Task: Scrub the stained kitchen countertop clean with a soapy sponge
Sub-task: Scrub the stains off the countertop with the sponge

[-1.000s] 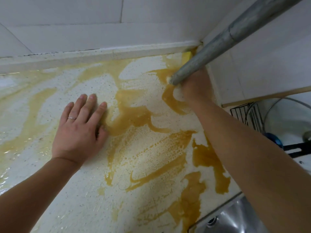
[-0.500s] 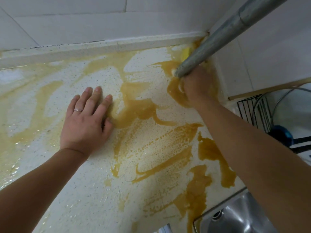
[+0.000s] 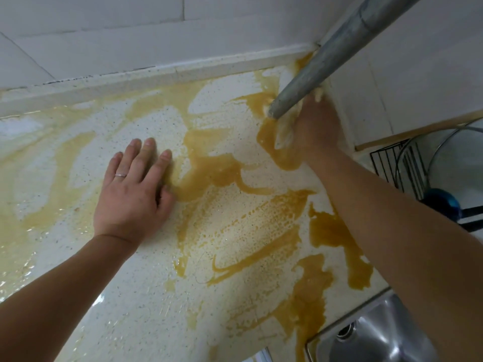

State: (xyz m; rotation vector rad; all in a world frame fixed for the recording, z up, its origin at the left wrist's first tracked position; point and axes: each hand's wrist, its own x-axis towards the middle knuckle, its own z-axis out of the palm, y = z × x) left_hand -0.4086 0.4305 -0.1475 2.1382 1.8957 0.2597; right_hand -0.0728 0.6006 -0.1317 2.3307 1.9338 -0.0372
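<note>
The white speckled countertop (image 3: 146, 296) is smeared with wet amber-brown stains (image 3: 214, 171), foamy in the middle. My right hand (image 3: 316, 126) reaches into the back right corner and grips a pale yellow soapy sponge (image 3: 284, 130), pressing it onto the stain there. A grey pipe hides part of the sponge and my fingertips. My left hand (image 3: 133, 194) lies flat on the counter left of centre, fingers straight, a ring on one finger, its thumb at the edge of a stain.
A grey metal pipe (image 3: 326, 61) slants down from the top right to the corner. White tiled walls (image 3: 104, 35) close the back and right. A steel sink (image 3: 379, 335) sits at the bottom right, and a black wire rack (image 3: 392, 165) with a glass lid behind my right arm.
My right hand has made a small scrubbing move with the sponge in the corner, and the stain beside it is smeared further. My left hand stays flat in place.
</note>
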